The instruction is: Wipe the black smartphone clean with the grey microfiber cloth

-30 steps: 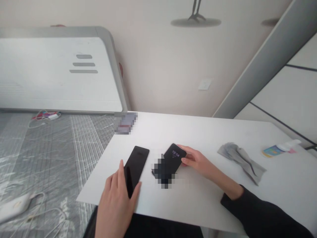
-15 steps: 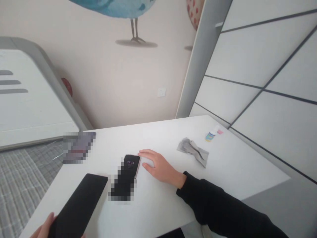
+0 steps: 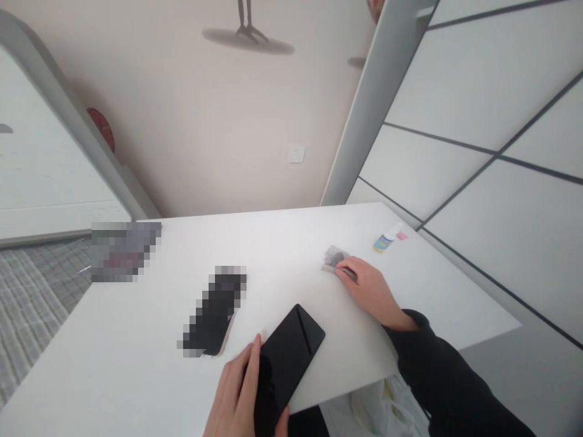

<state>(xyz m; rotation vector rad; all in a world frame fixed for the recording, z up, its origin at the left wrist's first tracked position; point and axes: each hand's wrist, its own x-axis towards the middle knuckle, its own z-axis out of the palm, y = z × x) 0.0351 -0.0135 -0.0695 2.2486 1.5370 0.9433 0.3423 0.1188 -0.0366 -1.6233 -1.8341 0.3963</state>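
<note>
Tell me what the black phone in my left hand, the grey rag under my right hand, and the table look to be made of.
Black phone: glossy glass front, judging by the sheen streak on it.
Grey rag: soft cloth, probably microfibre; it lies crumpled in folds under the right hand.
Table: smooth matt white top, likely laminate or painted board; no grain shows.

No words or numbers can be read here. The small bottle (image 3: 386, 241) at the right middle of the frame has a blue and yellow label, but its writing is too tiny. The dark phone (image 3: 288, 358) screen is blank.
</note>
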